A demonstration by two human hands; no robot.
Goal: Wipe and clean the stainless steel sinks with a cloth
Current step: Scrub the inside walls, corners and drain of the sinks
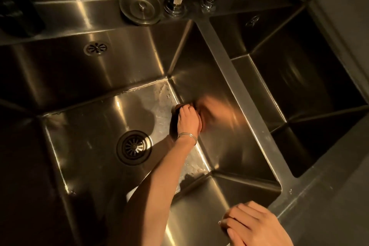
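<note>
Left hand (pixel 188 120) grips cloth (pixel 174 126) at sink (pixel 245 94) floor's right edge; right hand (pixel 253 223) slack, empty, near front rim. Hazard: wet steel may let cloth skid

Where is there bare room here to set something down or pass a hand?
Free: the left sink's floor left of the drain strainer, and the right sink's floor. Crowded: the back ledge around the drain cover and faucet base, and the floor's right edge, where the left hand holds a dark cloth.
</note>
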